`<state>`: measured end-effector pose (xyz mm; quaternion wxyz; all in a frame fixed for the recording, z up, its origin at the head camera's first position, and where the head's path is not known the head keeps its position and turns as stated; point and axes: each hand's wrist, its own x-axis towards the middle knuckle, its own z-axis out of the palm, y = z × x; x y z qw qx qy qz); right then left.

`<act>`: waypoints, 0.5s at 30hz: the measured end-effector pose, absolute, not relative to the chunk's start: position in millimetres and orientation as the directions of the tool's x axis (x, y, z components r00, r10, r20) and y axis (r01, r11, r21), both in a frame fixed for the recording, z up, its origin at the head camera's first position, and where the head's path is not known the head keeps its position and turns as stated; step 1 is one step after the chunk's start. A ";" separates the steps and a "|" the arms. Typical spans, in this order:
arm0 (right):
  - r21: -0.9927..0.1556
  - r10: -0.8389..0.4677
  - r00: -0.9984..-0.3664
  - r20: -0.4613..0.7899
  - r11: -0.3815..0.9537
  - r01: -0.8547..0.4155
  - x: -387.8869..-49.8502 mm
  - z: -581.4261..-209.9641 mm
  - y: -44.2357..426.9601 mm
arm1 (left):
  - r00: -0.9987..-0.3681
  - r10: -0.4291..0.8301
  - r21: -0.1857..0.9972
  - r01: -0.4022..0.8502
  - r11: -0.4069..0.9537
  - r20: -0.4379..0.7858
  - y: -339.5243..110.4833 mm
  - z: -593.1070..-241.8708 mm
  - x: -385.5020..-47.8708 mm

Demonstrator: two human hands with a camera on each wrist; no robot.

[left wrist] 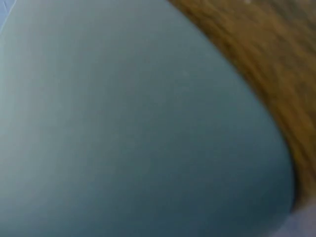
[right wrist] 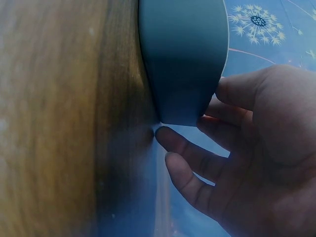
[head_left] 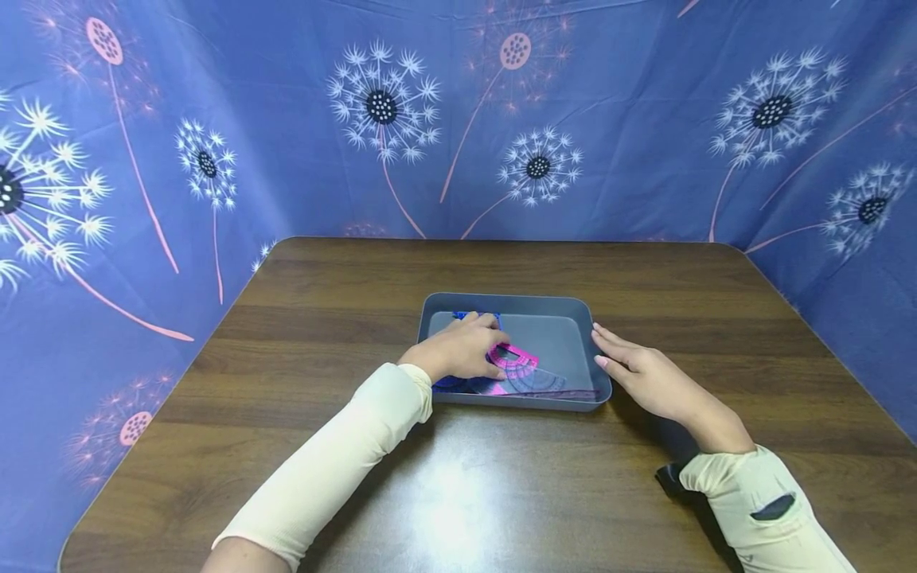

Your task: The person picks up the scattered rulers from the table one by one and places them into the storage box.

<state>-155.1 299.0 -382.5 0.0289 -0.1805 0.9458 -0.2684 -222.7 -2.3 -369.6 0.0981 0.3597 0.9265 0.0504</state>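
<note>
A grey rectangular tray sits on the table and holds geometry tools along its left and near sides. My left hand reaches inside from the left, its fingers and thumb bent around a pink protractor. Beside that lies a clear protractor. A long translucent strip, perhaps a ruler, runs along the near wall. Blue pieces show partly from under the hand. My right hand has its fingers extended, with fingertips against the tray's outer right wall. The left wrist view shows only the tray wall.
The brown wooden table extends around the tray on every side. A blue cloth with a dandelion print hangs behind the table and along its sides. A black strap shows at the right sleeve.
</note>
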 end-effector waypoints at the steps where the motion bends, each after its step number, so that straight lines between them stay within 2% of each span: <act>1: -0.517 -0.357 -0.933 0.045 0.791 -0.327 -155.2 -382.8 298.8 | -0.723 0.677 0.159 0.658 0.736 -0.138 -2.9 -369.3 -222.3; 5: -0.499 -0.361 -0.931 0.045 0.799 -0.334 -155.0 -384.8 298.2 | -0.718 0.694 0.131 0.685 0.717 -0.046 -8.6 -367.4 -219.3; 8: -0.464 -0.374 -0.926 0.059 0.811 -0.357 -154.8 -387.2 297.5 | -0.692 0.707 0.078 0.720 0.689 0.146 -17.5 -362.8 -216.3; 12: -0.385 -0.378 -0.904 0.198 0.819 -0.426 -155.3 -388.3 296.9 | -0.614 0.672 0.031 0.747 0.664 0.413 -34.6 -350.5 -210.7; 15: -0.329 -0.353 -0.874 0.333 0.826 -0.458 -154.0 -385.1 297.6 | -0.562 0.640 0.028 0.763 0.646 0.523 -50.7 -343.1 -205.9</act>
